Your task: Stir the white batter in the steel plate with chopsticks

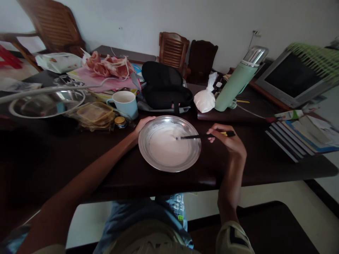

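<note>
A shallow metal bowl [144, 153] sits on the dark table near its front edge, holding a pale, whitish mixture [168, 146]. My left hand [143, 124] grips the bowl's far left rim; part of its fingers is hidden. Over the bowl's right side, my right hand [225, 138] is closed around black chopsticks [197, 136] with yellowish bands. Their far tips reach the middle of the mixture, where a small pale lump shows, blurred. A knotted plastic bag of white powder [205, 100] stands behind the bowl, to the right.
Behind the bowl lies an open black case [165, 88]. Leftward stand a light blue mug [127, 106], a small jar [120, 122], plastic containers [92, 114] and a large steel basin [47, 114]. A green thermos [235, 84], stacked books [293, 139] and a television [293, 74] are right.
</note>
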The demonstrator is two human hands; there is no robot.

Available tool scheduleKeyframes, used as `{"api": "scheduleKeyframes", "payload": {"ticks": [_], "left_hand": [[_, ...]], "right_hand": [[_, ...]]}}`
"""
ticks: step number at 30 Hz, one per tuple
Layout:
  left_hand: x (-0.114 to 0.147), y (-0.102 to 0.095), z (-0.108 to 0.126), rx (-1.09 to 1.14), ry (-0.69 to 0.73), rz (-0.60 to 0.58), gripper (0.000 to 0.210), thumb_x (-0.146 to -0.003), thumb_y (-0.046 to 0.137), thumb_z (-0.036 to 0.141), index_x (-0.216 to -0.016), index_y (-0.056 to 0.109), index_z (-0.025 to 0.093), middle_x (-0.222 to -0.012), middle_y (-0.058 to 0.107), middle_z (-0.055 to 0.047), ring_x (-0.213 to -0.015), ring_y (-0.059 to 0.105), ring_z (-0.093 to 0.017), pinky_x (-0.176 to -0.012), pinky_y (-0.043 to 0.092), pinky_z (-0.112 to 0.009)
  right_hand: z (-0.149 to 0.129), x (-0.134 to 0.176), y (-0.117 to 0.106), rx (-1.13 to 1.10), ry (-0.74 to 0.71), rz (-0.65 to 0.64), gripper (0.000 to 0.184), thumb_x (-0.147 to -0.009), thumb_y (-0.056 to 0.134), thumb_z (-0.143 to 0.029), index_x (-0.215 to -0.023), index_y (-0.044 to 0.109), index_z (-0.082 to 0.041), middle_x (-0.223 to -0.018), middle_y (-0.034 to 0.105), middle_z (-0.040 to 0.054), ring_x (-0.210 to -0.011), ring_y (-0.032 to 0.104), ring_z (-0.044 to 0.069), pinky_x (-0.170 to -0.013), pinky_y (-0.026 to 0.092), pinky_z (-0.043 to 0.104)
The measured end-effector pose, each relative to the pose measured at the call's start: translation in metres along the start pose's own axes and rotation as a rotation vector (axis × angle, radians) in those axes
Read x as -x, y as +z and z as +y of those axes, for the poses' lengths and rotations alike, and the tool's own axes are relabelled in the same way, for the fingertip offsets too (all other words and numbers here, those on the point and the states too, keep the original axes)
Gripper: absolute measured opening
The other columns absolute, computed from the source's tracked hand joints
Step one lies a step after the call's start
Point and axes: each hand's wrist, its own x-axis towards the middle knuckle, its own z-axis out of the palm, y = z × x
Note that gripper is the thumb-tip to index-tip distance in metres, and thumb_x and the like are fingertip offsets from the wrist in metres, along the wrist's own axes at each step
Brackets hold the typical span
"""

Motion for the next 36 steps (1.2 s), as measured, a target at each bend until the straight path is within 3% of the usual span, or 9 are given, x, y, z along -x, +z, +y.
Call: {"api": "scheduleKeyframes", "payload": {"ticks": [4,8,13,16,19,24,28,33,36], "left_hand": [[0.000,-0.001,0.000,-0.002,-0.016,-0.010,0.019,-0.082,0.059,0.026,-0.081,0.075,0.016,-0.055,0.066,0.002,-0.053,0.059,-0.013,-0.056,0.047,-0.022],[0.003,0.001,0.001,0.036,0.001,-0.026,0.023,-0.084,0.054,0.024,-0.081,0.076,0.017,-0.055,0.066,0.001,-0.055,0.060,-0.015,-0.059,0.048,-0.024],[0.007,0.006,0.004,0.008,-0.027,0.009,0.025,-0.086,0.052,0.022,-0.081,0.076,0.017,-0.052,0.065,0.002,-0.054,0.059,-0.015,-0.059,0.048,-0.024],[0.008,0.007,0.004,0.009,-0.009,0.003,0.027,-0.086,0.049,0.020,-0.085,0.076,0.018,-0.050,0.063,0.003,-0.058,0.061,-0.016,-0.064,0.049,-0.024],[0.007,0.007,0.004,0.006,0.011,-0.030,0.029,-0.086,0.048,0.019,-0.089,0.076,0.017,-0.057,0.067,0.001,-0.064,0.064,-0.017,-0.070,0.050,-0.025],[0.006,0.006,0.003,-0.015,-0.002,-0.009,0.028,-0.085,0.048,0.018,-0.090,0.076,0.016,-0.058,0.068,0.001,-0.066,0.065,-0.017,-0.073,0.050,-0.026],[0.008,0.008,0.004,-0.016,0.025,-0.015,0.030,-0.085,0.047,0.017,-0.090,0.076,0.016,-0.057,0.067,0.001,-0.070,0.065,-0.019,-0.073,0.050,-0.026],[0.006,0.005,0.002,-0.037,0.010,-0.020,0.027,-0.084,0.049,0.019,-0.089,0.076,0.017,-0.057,0.065,0.000,-0.067,0.064,-0.019,-0.072,0.049,-0.027],[0.005,0.004,0.001,-0.034,0.014,-0.036,0.025,-0.083,0.051,0.020,-0.088,0.076,0.018,-0.064,0.069,-0.001,-0.070,0.065,-0.019,-0.072,0.049,-0.027]], "right_hand": [[-0.002,0.000,0.004,-0.028,-0.001,-0.192,0.023,-0.081,0.069,-0.040,-0.072,0.069,-0.018,-0.066,0.065,0.0003,-0.061,0.065,0.015,-0.061,0.053,0.027],[-0.004,0.001,0.003,0.012,-0.024,-0.056,0.024,-0.082,0.067,-0.042,-0.073,0.067,-0.019,-0.068,0.065,0.0006,-0.063,0.066,0.016,-0.063,0.053,0.028],[-0.007,0.003,0.000,0.047,-0.040,-0.240,0.028,-0.084,0.065,-0.044,-0.072,0.068,-0.019,-0.064,0.066,0.0017,-0.061,0.065,0.017,-0.061,0.052,0.029],[-0.005,0.002,0.000,0.100,-0.084,-0.157,0.024,-0.085,0.063,-0.041,-0.077,0.069,-0.020,-0.075,0.069,0.0019,-0.074,0.066,0.018,-0.069,0.051,0.029],[-0.004,0.004,-0.007,0.118,-0.064,-0.056,0.024,-0.086,0.062,-0.040,-0.075,0.069,-0.019,-0.072,0.068,0.0020,-0.071,0.066,0.017,-0.068,0.051,0.028],[-0.006,0.004,0.000,0.081,-0.081,-0.337,0.023,-0.085,0.065,-0.040,-0.081,0.072,-0.019,-0.080,0.072,0.0041,-0.075,0.067,0.018,-0.068,0.052,0.028],[-0.005,0.005,-0.002,0.074,-0.084,-0.124,0.021,-0.087,0.062,-0.038,-0.085,0.073,-0.020,-0.084,0.072,0.0040,-0.080,0.067,0.018,-0.074,0.053,0.030],[-0.008,0.008,-0.006,0.055,-0.051,-0.305,0.026,-0.087,0.063,-0.040,-0.078,0.073,-0.018,-0.076,0.073,0.0054,-0.073,0.069,0.020,-0.070,0.054,0.031],[-0.007,0.006,-0.002,0.087,-0.085,-0.236,0.020,-0.087,0.063,-0.038,-0.084,0.074,-0.021,-0.085,0.074,0.0038,-0.083,0.068,0.020,-0.076,0.053,0.031]]}}
